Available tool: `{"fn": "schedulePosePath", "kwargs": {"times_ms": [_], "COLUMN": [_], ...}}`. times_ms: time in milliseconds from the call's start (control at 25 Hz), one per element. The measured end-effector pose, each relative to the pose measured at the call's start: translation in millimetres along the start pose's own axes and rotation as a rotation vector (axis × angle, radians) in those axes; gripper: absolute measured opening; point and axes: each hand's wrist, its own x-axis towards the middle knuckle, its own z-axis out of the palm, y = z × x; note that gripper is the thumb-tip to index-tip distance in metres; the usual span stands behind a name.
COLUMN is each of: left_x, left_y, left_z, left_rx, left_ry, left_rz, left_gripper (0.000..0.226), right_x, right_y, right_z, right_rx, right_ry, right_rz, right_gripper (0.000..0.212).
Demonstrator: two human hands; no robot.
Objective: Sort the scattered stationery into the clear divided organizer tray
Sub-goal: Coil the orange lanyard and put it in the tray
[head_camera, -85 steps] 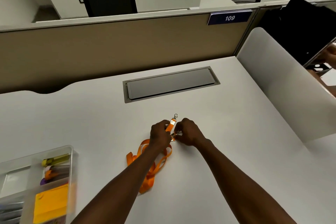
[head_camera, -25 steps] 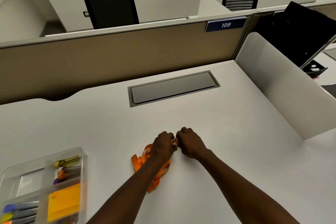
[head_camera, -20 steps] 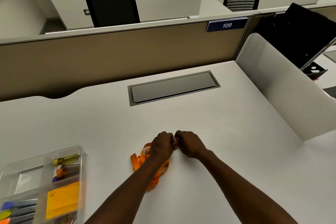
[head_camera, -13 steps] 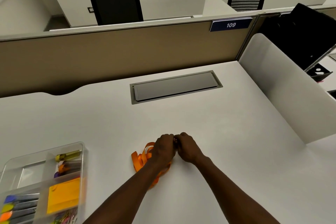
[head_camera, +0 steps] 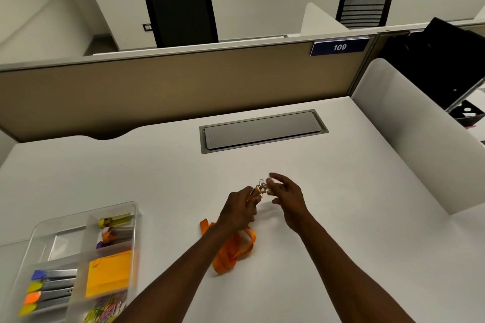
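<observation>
An orange lanyard (head_camera: 233, 252) lies bunched on the white desk near the middle. My left hand (head_camera: 238, 211) is shut on its clip end and holds the metal clasp (head_camera: 261, 187) raised above the desk. My right hand (head_camera: 287, 195) hovers just right of the clasp with fingers spread, holding nothing. The clear divided organizer tray (head_camera: 42, 228) sits at the lower left. It holds highlighters (head_camera: 48, 288), an orange sticky-note pad (head_camera: 109, 274), coloured paper clips (head_camera: 105, 309) and a few small items in a far compartment.
A grey cable hatch (head_camera: 262, 130) is set into the desk beyond my hands. A tan partition (head_camera: 170, 86) closes the far edge and a white divider (head_camera: 417, 134) the right side. Black office chairs stand behind the partition.
My hands, pressed together over the lanyard's clip before, have parted. The right hand has opened and let go; the left has lifted the clip end up.
</observation>
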Motion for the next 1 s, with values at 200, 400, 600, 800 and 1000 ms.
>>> {"fn": "schedulePosePath", "kwargs": {"times_ms": [200,400,600,800,1000], "left_x": [-22.3,-46.9,-72.2,-88.9,-102.2], "left_y": [20.6,28.0,41.2,41.2,37.9], "left_z": [-10.2,-25.6,-42.9,-66.7,-107.9], "left_rx": [0.021,0.021,-0.212,-0.217,-0.312], "left_ry": [0.071,0.116,0.398,0.264,-0.109], "left_rz": [0.006,-0.02,-0.107,-0.115,-0.141], "left_gripper": [0.02,0.026,0.024,0.039,0.031], "right_x": [-29.9,-47.3,-61.5,-64.3,-57.2], "right_y": [-1.6,-21.1,-44.3,-68.3,-106.1], "right_z": [40.1,79.1,95.8,110.0,110.7], "right_rx": [0.19,0.139,-0.084,0.142,0.379], "right_ry": [-0.259,-0.135,-0.189,-0.064,0.033], "right_rz": [0.214,0.114,-0.188,-0.147,-0.091], "right_gripper": [0.053,0.037,0.024,0.019,0.012]}}
